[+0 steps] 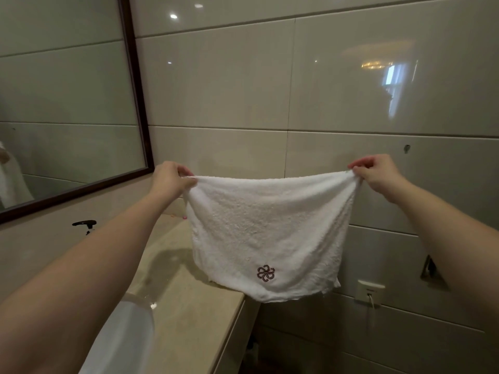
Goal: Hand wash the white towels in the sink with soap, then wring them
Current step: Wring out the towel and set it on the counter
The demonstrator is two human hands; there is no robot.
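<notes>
A white towel with a dark flower emblem near its lower edge hangs spread out in the air in front of the tiled wall. My left hand pinches its upper left corner. My right hand pinches its upper right corner. The towel's bottom edge hangs over the right end of the beige counter. The white sink shows at the lower left, partly hidden by my left forearm.
A soap pump head pokes up behind my left forearm. A dark-framed mirror fills the left wall. A wall socket with a plug and a recessed fitting sit on the right wall.
</notes>
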